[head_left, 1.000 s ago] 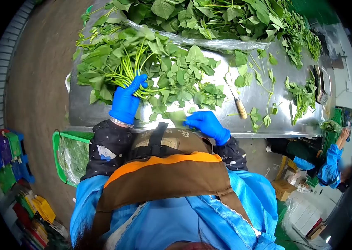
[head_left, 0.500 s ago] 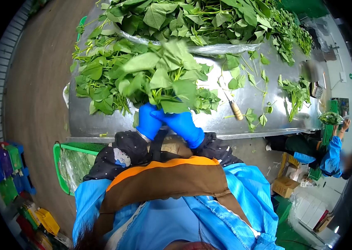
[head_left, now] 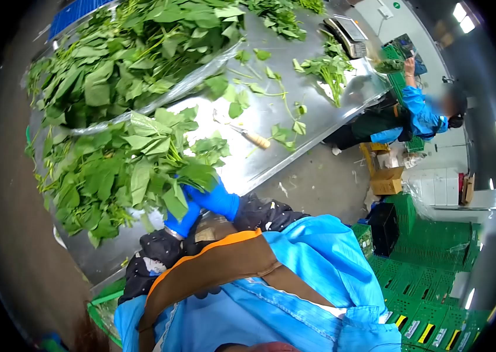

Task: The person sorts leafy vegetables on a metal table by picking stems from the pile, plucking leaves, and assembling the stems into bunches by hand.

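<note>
My left hand [head_left: 182, 220] and my right hand [head_left: 220, 199], both in blue gloves, are close together at the metal table's near edge. Both are closed around the lower end of a bunch of leafy greens [head_left: 148, 146]; drooping leaves hide most of the fingers. Its broad green leaves point away from me over the table. Against its left side lies a pile of more leafy greens [head_left: 92, 182]. A knife with a wooden handle [head_left: 256, 139] rests on the table to the right, beside loose leafy stems [head_left: 286, 97].
Behind the bunch, a large heap of greens [head_left: 101, 76] lies on clear plastic [head_left: 183, 88]. Farther right are a small bunch [head_left: 333, 76] and a scale [head_left: 346, 36]. Another person [head_left: 421, 114] stands beyond the table's right end. Green crates [head_left: 418, 276] stand at lower right.
My view has turned right, so the table now looks tilted and more crates show. Both hands still hold the bunch, which is less blurred and sits lower left in view.
</note>
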Tool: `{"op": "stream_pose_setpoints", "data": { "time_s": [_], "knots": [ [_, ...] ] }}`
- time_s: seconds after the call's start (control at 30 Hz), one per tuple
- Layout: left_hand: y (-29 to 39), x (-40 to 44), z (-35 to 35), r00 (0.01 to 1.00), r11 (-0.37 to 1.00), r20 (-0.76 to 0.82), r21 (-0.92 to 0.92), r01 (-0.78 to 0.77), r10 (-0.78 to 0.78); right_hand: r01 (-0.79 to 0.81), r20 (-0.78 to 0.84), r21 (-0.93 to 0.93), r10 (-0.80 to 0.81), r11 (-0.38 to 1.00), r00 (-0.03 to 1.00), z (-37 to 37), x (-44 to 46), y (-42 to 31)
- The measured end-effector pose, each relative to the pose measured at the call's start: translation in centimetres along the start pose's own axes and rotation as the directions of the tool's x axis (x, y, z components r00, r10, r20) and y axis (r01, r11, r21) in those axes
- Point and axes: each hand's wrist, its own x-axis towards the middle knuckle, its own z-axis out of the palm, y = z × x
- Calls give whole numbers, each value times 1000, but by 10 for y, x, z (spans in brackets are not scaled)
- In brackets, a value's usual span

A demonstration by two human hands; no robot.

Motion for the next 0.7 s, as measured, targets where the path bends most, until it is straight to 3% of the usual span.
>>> {"op": "stream_pose_setpoints", "data": {
  "time_s": [0.03, 0.1, 0.17, 0.2, 0.27, 0.3, 0.33, 0.37, 0.43, 0.5, 0.63, 0.67, 0.7],
  "knots": [
    [9, 7, 0, 995, 990, 76, -115, 80, -71, 88, -41, -22, -89, 996, 995, -10, 0, 13],
    [47, 29, 0, 988, 995, 144, -79, 61, -49, 49, 74, -29, -47, 998, 996, -40, 4, 45],
    [76, 54, 18, 989, 972, 86, -194, 133, -118, -30, -99, 95, 40, 995, 994, -88, 20, 79],
    [73, 61, 32, 965, 935, 88, -241, 262, -247, -256, -50, -95, 252, 962, 966, -130, 28, 89],
    [66, 70, 55, 921, 850, 109, -357, 388, -375, 34, -194, -436, -131, 899, 972, -220, 46, 99],
    [64, 75, 65, 908, 809, 123, -418, 413, -400, 99, -254, -613, -314, 784, 915, -265, 55, 104],
    [60, 80, 76, 902, 816, 109, -392, 426, -418, 97, -254, -742, -412, 663, 875, -319, 68, 164],
    [65, 86, 87, 897, 810, 91, -399, 430, -432, -115, -365, -711, -225, 694, 904, -358, 83, 140],
    [74, 97, 109, 872, 781, 92, -406, 474, -482, -280, -479, -813, -313, 511, 820, -427, 102, 175],
    [72, 99, 131, 872, 783, 65, -411, 467, -485, -290, -464, -841, -334, 457, 820, -485, 114, 232],
    [72, 98, 154, 837, 735, -7, -483, 476, -546, -621, -602, -656, 199, 428, 774, -513, 128, 329],
    [75, 98, 155, 825, 727, -5, -477, 495, -565, -597, -555, -686, 232, 416, 799, -515, 125, 336],
    [78, 99, 155, 820, 734, -25, -460, 499, -572, -551, -527, -660, 207, 511, 824, -516, 127, 342]
  ]
}}
